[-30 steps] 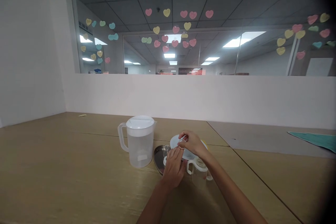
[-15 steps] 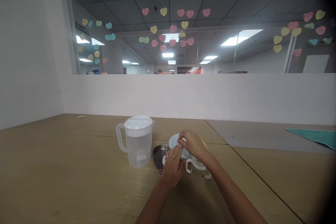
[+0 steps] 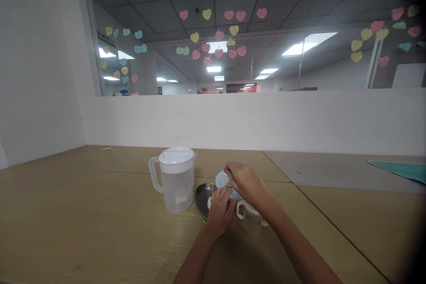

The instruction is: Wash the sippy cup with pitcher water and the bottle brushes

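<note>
Two hands meet over a metal tray, hiding what they work on.
In the head view, the right hand (image 3: 245,182) pinches a small clear piece (image 3: 228,181) above the tray (image 3: 201,199); the left hand (image 3: 219,211) reaches beneath it, its grip impossible to tell. They cover much of the tray and a pale lid-like disc (image 3: 221,179). The right forearm partly blocks a handled cup (image 3: 252,221); a lidded pitcher (image 3: 177,182) stands clear beside the tray.

Glossy metal tray (image 3: 201,199), translucent plastic pitcher (image 3: 178,186)
</note>
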`<state>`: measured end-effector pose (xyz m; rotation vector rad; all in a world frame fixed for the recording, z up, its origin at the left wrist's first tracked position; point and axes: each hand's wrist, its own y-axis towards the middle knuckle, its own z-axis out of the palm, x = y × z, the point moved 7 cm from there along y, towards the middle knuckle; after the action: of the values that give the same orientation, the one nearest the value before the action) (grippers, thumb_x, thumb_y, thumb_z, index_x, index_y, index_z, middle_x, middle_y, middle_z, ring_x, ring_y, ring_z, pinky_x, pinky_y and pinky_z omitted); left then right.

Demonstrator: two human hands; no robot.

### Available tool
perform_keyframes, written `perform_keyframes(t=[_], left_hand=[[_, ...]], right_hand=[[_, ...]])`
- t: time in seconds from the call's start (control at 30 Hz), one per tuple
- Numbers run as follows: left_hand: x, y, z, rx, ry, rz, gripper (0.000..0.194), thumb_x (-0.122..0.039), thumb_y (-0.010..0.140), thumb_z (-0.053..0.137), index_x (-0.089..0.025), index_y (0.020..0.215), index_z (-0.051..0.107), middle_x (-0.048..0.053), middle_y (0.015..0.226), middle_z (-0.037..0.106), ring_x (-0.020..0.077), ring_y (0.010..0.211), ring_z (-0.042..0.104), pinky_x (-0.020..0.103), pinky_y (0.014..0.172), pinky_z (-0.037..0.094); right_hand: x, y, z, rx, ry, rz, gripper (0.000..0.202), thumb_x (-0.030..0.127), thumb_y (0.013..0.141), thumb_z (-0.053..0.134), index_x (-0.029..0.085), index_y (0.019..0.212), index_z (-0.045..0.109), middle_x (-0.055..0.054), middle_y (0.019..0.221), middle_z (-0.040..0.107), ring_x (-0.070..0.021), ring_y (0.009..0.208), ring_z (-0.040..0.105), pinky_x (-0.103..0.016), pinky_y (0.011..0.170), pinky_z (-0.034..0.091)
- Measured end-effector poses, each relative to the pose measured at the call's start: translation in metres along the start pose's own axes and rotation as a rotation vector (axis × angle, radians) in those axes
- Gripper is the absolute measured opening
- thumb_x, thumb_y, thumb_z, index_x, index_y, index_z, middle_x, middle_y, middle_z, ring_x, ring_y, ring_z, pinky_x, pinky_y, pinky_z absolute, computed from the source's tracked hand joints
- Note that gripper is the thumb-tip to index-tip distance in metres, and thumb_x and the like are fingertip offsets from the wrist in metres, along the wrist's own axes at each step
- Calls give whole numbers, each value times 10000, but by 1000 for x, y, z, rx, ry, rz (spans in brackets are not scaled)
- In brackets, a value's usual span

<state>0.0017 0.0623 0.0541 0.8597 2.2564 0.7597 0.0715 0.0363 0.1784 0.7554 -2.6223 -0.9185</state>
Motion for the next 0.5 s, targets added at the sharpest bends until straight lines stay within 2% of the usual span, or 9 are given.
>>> perform_keyframes(t=[0.13, 0.3, 0.5], left_hand=[[1, 0, 0, 9, -17, -25, 392, -340, 925, 304, -220, 1283, 411, 64, 1141, 563, 207, 1055, 468, 375, 910, 368], [-2, 1, 0, 6, -30, -9, 404, -337, 928, 305, -223, 1308, 384, 67, 1212, 535, 203, 1095, 450, 382, 948, 338], [-1, 1, 3, 13, -51, -1, 403, -334, 929, 313, -244, 1315, 384, 48, 1207, 551, 189, 1075, 466, 367, 930, 360]], right_hand=[[-1, 1, -3, -21, 23, -11, 198, 143, 880, 347, 184, 837, 537, -47, 797, 614, -155, 719, 536, -260, 618, 308], [-2, 0, -10, -77, 39, -25, 189, 141, 876, 358, 182, 819, 534, -42, 775, 604, -148, 703, 532, -253, 610, 320], [-3, 0, -19, -140, 13, -32, 180, 102, 864, 378, 166, 800, 533, -44, 755, 604, -141, 694, 547, -238, 600, 343]])
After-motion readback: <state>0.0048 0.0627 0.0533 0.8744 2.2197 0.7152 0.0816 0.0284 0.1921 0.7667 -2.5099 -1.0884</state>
